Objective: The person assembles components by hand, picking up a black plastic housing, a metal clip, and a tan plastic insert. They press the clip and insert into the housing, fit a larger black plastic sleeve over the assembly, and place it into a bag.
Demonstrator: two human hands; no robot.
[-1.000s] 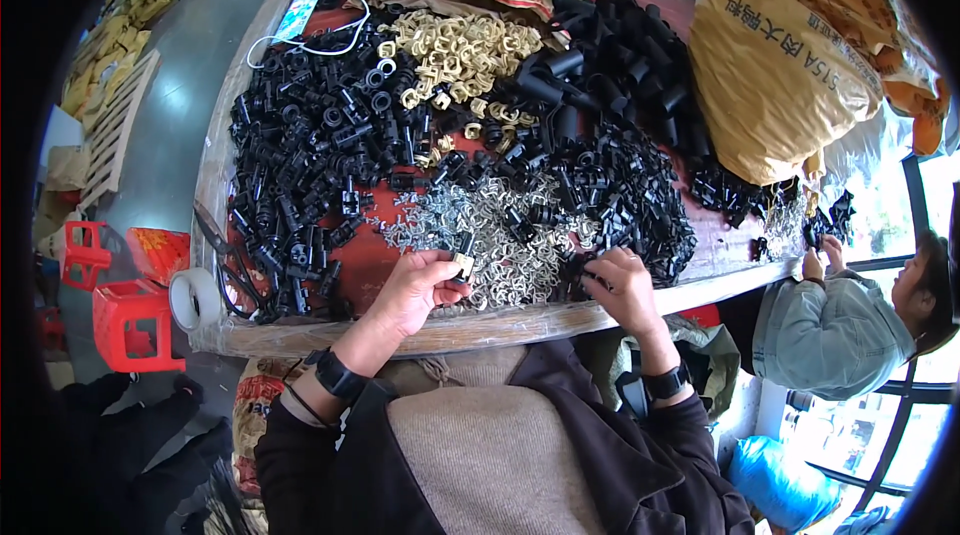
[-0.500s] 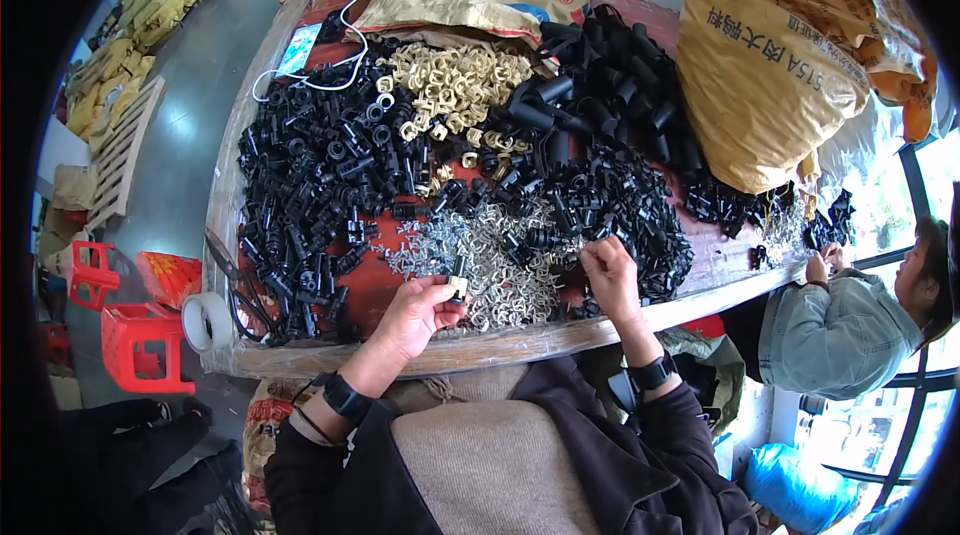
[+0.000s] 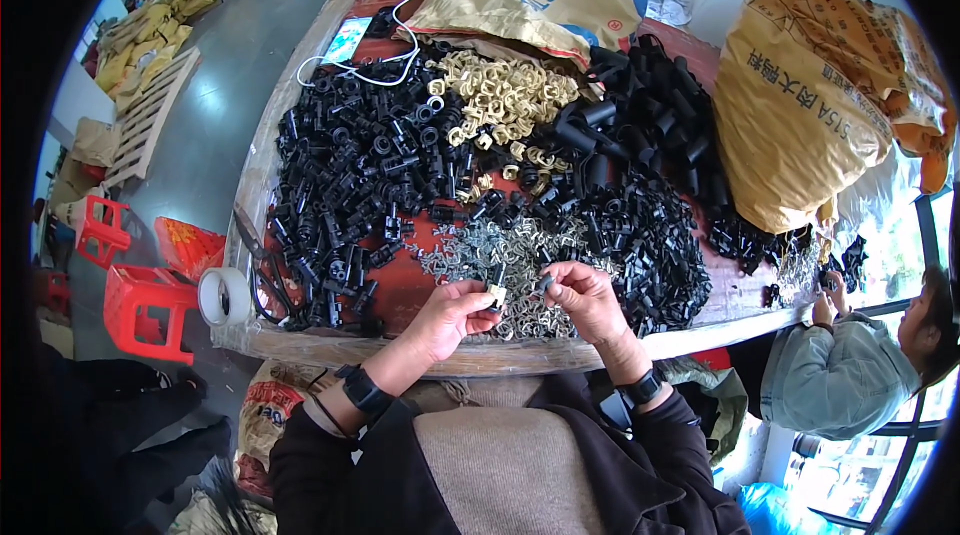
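My left hand [image 3: 447, 320] is closed on a small black plastic fitting with a cream clip [image 3: 496, 296] around it, held upright over the near edge of the table. Close beside it, my right hand [image 3: 597, 307] pinches a small dark piece [image 3: 545, 284] between thumb and fingertips; its exact kind is too small to make out. The two held parts are apart. Beneath and behind the hands spreads a heap of small silvery metal clips [image 3: 525, 320]. Beyond it lie a pile of cream clips [image 3: 515, 95] and, at left, a large pile of black fittings [image 3: 350, 170].
Small black parts [image 3: 660, 260] and black tubes [image 3: 650, 120] are heaped at right. Scissors [image 3: 262, 260] and a tape roll [image 3: 225, 296] lie at the left edge. A phone [image 3: 347, 39] with a white cable and large sacks [image 3: 800, 105] stand farther back. A co-worker [image 3: 840, 365] sits at right.
My right hand has moved left from the small black parts to beside my left hand, and a dark piece now shows in its fingertips. The whole view has shifted slightly.
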